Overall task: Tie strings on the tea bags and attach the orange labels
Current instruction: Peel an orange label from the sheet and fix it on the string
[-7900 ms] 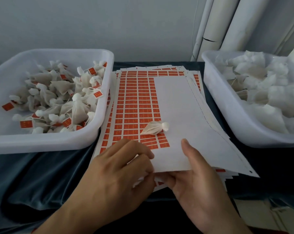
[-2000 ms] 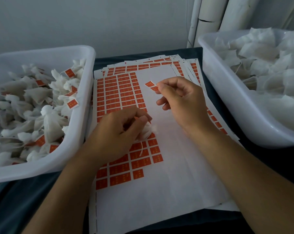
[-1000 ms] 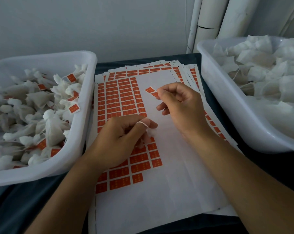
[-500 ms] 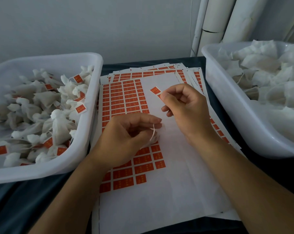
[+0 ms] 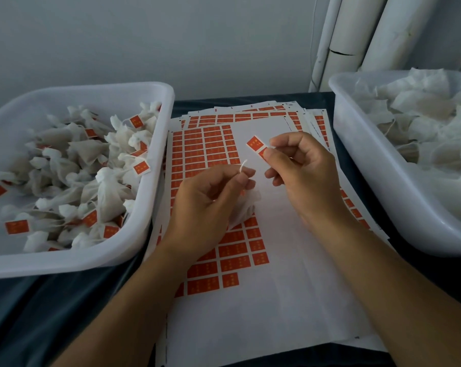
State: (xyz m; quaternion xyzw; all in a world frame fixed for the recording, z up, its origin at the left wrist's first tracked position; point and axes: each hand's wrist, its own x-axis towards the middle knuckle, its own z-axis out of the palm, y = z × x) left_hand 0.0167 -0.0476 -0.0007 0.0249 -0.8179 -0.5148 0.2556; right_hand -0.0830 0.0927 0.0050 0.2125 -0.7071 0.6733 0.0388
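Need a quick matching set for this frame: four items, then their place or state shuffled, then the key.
Items
1. orange label
2. string end
3. left tub
4. right tub

States
A. holds plain, unlabelled tea bags
B. pinched by the right hand
C. holds tea bags with labels on
D. sticks up from the left hand

Pairs: 1-B, 2-D, 3-C, 4-A

1. I see orange labels in rows on a white sheet.
2. The tubs are white.
3. The tea bags are white.
4. The cloth is dark blue-grey.
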